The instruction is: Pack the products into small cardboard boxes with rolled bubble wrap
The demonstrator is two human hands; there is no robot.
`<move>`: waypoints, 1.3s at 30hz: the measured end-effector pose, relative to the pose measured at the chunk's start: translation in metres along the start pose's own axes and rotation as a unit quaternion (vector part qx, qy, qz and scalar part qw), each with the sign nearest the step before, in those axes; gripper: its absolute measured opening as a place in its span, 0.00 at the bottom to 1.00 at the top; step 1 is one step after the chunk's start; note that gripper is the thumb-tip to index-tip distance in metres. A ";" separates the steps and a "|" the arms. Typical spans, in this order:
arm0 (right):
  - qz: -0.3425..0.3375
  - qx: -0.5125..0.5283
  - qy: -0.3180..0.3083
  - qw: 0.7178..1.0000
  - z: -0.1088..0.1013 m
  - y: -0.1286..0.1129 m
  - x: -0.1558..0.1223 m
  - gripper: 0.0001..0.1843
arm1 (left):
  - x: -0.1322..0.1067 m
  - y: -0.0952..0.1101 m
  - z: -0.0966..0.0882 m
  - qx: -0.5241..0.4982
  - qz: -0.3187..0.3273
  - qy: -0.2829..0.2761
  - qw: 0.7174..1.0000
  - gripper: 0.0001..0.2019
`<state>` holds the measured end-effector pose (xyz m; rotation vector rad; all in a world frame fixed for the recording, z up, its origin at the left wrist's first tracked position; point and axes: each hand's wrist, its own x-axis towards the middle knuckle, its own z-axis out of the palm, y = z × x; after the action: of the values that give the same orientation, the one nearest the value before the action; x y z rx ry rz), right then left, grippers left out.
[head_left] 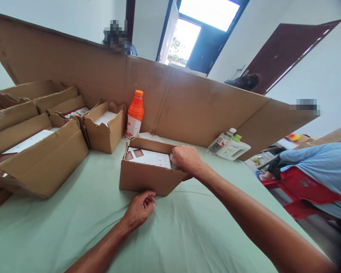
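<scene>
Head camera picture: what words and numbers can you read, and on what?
No text is readable.
Orange bottle: red marks, too blurred.
Clear bottle: red mark, too blurred.
White jug: faint print, too small.
White piece in box: tiny marks, too small.

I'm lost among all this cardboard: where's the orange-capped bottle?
In the head view, the orange-capped bottle stands left of centre before the cardboard partition, just right of a small open box and behind the box at the right hand.
</scene>
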<state>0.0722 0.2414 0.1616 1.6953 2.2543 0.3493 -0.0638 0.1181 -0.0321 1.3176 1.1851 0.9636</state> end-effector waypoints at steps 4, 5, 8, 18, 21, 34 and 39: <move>-0.009 0.023 -0.006 1.000 0.002 0.000 0.001 0.16 | 0.001 -0.002 -0.001 0.000 0.005 0.010 1.000 0.22; -0.010 0.030 -0.004 1.000 0.000 0.003 -0.002 0.15 | 0.002 -0.002 -0.001 0.000 0.006 0.013 1.000 0.21; 0.000 0.116 0.084 0.990 -0.005 0.020 -0.024 0.15 | 0.004 -0.003 -0.001 0.000 0.007 0.017 1.000 0.20; 0.015 0.505 0.260 0.823 0.118 0.037 -0.118 0.17 | -0.038 0.009 -0.037 0.038 0.108 0.376 0.919 0.21; -0.007 0.544 0.200 0.815 0.142 0.008 -0.109 0.29 | -0.026 0.026 -0.053 0.032 0.119 0.429 0.895 0.31; -0.030 0.594 0.130 0.793 0.155 0.008 -0.072 0.16 | -0.072 0.019 0.007 0.044 0.094 0.351 0.931 0.33; -0.202 0.616 0.113 0.753 0.120 -0.072 0.000 0.27 | -0.104 -0.003 -0.019 0.062 0.077 0.468 0.878 0.37</move>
<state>0.0537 0.2233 0.0241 1.4492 3.1941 -1.4152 -0.1019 0.0195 -0.0247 1.0441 1.8983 1.7730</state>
